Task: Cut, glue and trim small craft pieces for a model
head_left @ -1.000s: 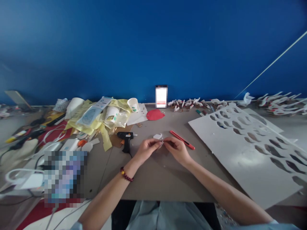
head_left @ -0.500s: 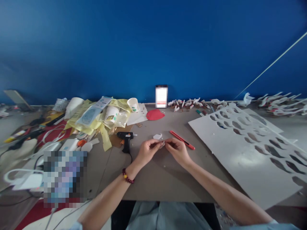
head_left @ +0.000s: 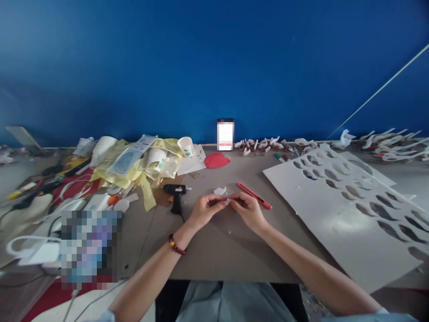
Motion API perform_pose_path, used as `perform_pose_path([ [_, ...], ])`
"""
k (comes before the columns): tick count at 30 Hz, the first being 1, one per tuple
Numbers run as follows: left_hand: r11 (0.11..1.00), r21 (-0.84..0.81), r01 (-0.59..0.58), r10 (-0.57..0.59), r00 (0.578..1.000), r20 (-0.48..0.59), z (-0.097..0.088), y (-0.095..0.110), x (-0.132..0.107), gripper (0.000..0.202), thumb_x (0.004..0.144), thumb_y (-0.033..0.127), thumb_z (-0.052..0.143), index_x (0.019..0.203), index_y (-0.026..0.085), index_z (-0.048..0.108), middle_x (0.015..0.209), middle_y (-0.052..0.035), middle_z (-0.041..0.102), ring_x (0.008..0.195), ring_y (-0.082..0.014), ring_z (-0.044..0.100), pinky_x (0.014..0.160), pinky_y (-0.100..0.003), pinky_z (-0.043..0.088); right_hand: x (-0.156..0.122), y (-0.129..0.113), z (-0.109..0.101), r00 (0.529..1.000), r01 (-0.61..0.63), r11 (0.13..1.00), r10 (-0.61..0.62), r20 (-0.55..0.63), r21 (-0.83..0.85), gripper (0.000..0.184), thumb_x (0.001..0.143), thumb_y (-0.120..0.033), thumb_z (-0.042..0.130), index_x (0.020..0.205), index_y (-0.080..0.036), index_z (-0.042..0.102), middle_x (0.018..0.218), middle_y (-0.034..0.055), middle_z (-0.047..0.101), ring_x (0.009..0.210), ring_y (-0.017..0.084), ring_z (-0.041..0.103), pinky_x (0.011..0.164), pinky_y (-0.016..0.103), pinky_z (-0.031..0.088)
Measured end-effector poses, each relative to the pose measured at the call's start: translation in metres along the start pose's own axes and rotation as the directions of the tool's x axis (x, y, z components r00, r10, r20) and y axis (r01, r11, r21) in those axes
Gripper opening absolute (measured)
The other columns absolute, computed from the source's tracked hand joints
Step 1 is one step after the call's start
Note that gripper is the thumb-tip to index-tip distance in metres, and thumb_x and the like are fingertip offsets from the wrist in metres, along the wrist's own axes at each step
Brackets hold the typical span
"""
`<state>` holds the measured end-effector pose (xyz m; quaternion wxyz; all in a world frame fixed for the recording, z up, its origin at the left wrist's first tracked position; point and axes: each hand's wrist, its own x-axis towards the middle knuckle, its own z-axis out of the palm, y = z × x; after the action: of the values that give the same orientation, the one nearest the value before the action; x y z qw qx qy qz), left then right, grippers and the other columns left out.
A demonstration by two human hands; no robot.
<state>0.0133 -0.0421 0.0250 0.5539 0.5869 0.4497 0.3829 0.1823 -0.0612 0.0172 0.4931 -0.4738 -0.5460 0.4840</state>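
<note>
My left hand (head_left: 208,209) and my right hand (head_left: 247,210) meet fingertip to fingertip over the grey table. Both are closed in a pinch on a tiny whitish piece (head_left: 228,201), mostly covered by the fingers, so its kind does not show. Just beyond the fingertips lies a small white cut-out (head_left: 220,191). A red utility knife (head_left: 254,196) rests on the table beyond my right hand. To the left of my left hand is a black hot glue gun (head_left: 176,197), its nozzle pointing right.
A white board (head_left: 321,214) with several leaf-shaped holes covers the right side. A phone (head_left: 225,135) stands against the blue wall near a red cut-out (head_left: 217,160). White cut-out shapes (head_left: 264,144) line the back. Paper cups (head_left: 186,146), yellow wrappers (head_left: 147,192) and cables crowd the left.
My fingers have shifted slightly around the tiny piece, and my left wrist has moved a little left. The things on the table lie as before.
</note>
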Motion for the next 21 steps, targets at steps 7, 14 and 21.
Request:
perform_pose_path([
  [7, 0.999, 0.028, -0.028, 0.027, 0.999, 0.021, 0.0042, -0.0002, -0.0031, 0.034, 0.073, 0.047, 0.07, 0.081, 0.014, 0.072, 0.079, -0.0077, 0.073, 0.074, -0.0192, 0.064, 0.069, -0.028, 0.05, -0.0053, -0.0021, 0.0046, 0.998, -0.005, 0.997, 0.0, -0.059, -0.075, 0.012, 0.075, -0.031, 0.061, 0.072, -0.019, 0.063, 0.065, 0.0011, 0.061, 0.059, 0.013, 0.053, 0.054, 0.024, 0.041],
  [14, 0.999, -0.044, 0.01, -0.008, 1.0, 0.029, 0.0041, -0.001, -0.001, 0.035, 0.07, 0.047, 0.072, 0.084, 0.014, 0.072, 0.083, -0.0089, 0.073, 0.079, -0.0198, 0.065, 0.075, -0.031, 0.05, -0.0057, -0.0048, 0.0049, 0.998, 0.008, 1.0, -0.01, -0.069, -0.024, 0.017, 0.077, -0.035, 0.061, 0.074, -0.019, 0.063, 0.068, 0.002, 0.063, 0.062, 0.014, 0.054, 0.057, 0.026, 0.042],
  [21, 0.994, -0.091, 0.06, -0.059, 0.998, 0.008, 0.0038, -0.0004, 0.0013, 0.036, 0.064, 0.046, 0.077, 0.083, 0.015, 0.071, 0.084, -0.0081, 0.073, 0.079, -0.0194, 0.065, 0.077, -0.031, 0.05, -0.0046, -0.0022, 0.0052, 0.997, -0.026, 0.994, 0.034, -0.068, 0.107, 0.021, 0.076, -0.041, 0.066, 0.075, -0.02, 0.065, 0.074, 0.0028, 0.065, 0.07, 0.017, 0.058, 0.065, 0.028, 0.046],
])
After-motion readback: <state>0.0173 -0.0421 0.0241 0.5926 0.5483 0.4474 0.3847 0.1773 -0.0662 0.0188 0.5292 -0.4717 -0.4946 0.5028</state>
